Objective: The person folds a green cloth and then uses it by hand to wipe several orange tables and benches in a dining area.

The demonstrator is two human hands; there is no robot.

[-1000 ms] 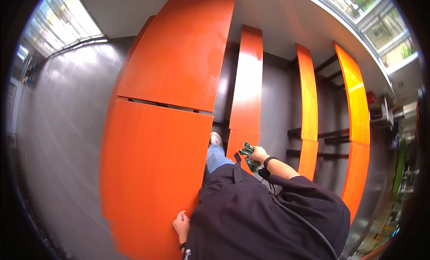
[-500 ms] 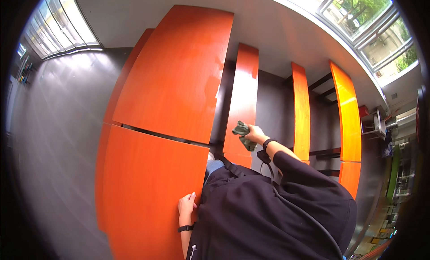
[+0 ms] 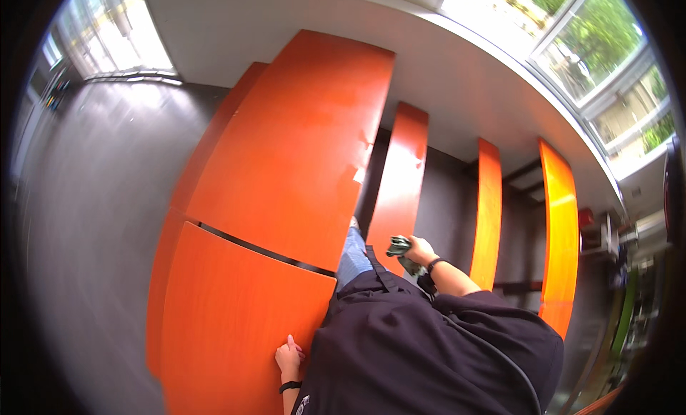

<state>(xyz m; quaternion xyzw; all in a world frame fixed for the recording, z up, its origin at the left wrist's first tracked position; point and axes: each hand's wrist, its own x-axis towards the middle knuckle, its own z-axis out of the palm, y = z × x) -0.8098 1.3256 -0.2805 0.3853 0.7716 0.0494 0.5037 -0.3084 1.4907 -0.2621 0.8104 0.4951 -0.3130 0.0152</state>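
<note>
A crumpled dark green cloth (image 3: pixel 398 246) is gripped in my right hand (image 3: pixel 421 251), over the near end of the red bench (image 3: pixel 397 183) beside the tables. My left hand (image 3: pixel 289 356) rests on the near orange-red table (image 3: pixel 236 308), close to its right edge. One finger of it stretches forward, the others look loosely bent, and nothing shows in it. Past a dark gap lies a second orange-red table (image 3: pixel 293 143), with a glare patch at its right edge. Both wrists carry dark bands.
My leg in blue jeans (image 3: pixel 354 255) is between the table and the red bench. Further right run an orange bench (image 3: pixel 488 215) and a yellow-orange tabletop (image 3: pixel 559 222) on dark supports. A grey wall (image 3: pixel 236 26) with windows (image 3: pixel 586 43) closes the far side; grey floor (image 3: pixel 93 236) spreads left.
My right hand has come nearer to my body with the cloth still in it. My left hand stays on the table. The whole view has shifted, and my leg shows more.
</note>
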